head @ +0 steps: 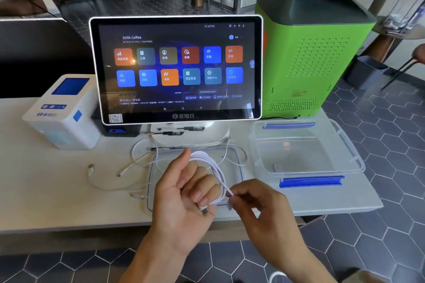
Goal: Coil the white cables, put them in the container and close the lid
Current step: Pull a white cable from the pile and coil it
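My left hand point(184, 193) holds a white cable point(217, 171) wound in loops around its fingers, with a plug end sticking out near the palm. My right hand point(255, 202) pinches the same coil at its lower right side. Both hands hover above the clear lid point(236, 163), which lies flat on the table with a blue rim line. Other loose white cables point(110, 181) sprawl on the table to the left and behind the lid. The clear container point(345, 158), with blue clips at front and back, stands open to the right.
A touchscreen terminal point(177, 69) stands right behind the cables. A white and blue printer point(62, 112) sits at the left, a green machine point(308, 53) at the back right. The table's front edge point(92, 225) runs below my hands.
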